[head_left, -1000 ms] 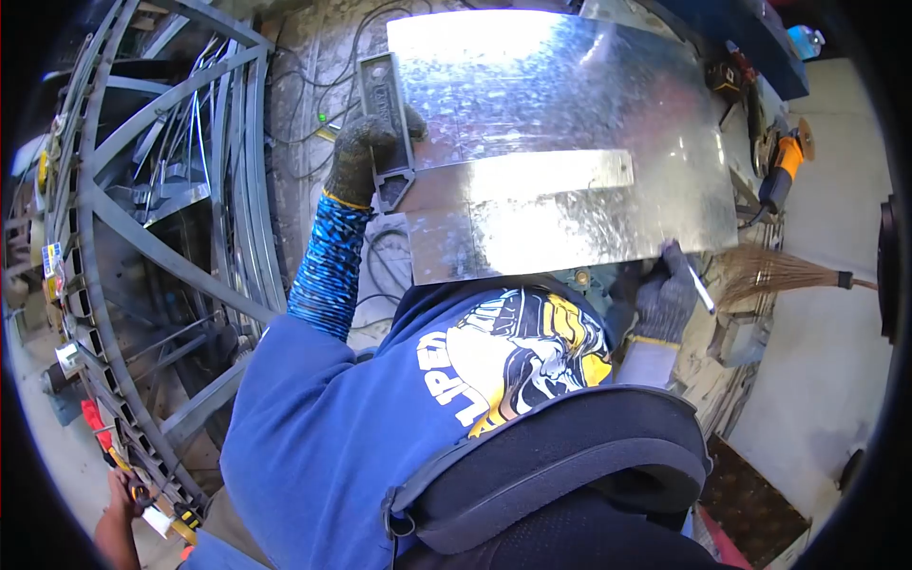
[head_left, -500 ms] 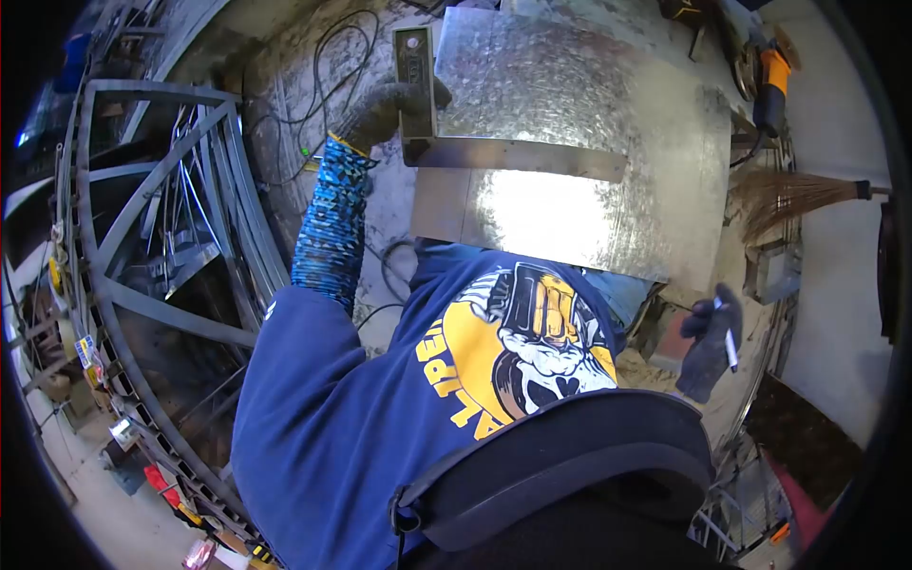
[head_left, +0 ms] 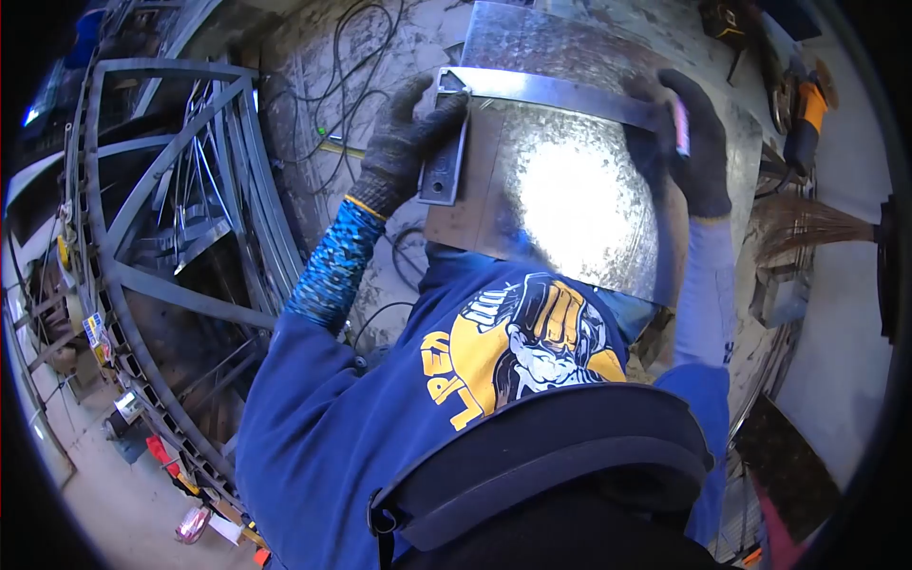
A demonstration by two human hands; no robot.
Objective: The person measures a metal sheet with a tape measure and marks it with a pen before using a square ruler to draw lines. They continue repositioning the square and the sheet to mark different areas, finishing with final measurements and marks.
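Observation:
A try square with a shiny metal blade (head_left: 560,95) lies across a grey metal sheet (head_left: 489,180). Its dark stock (head_left: 440,180) sits along the sheet's left edge and points toward my body. My left hand (head_left: 399,147), in a dark knit glove, is closed on the stock near the corner, thumb and fingers around it. Near the blade's right end is my right hand (head_left: 701,157), also gloved. Between its fingers is a slim white marker (head_left: 681,130), held close to the sheet. Its tip is hard to make out. Bright glare covers the middle of the sheet.
Welded metal frames (head_left: 180,304) stand at left. Black cables (head_left: 356,57) coil on the floor beyond my left hand. To the right are an orange-and-black power tool (head_left: 810,119) and a straw broom (head_left: 817,228). The dark brim (head_left: 551,456) of my headgear covers the bottom.
The square has flipped: its stock pointed away from me and now points toward me, with the blade farther up the sheet. My right hand has come up from the lower right with the marker.

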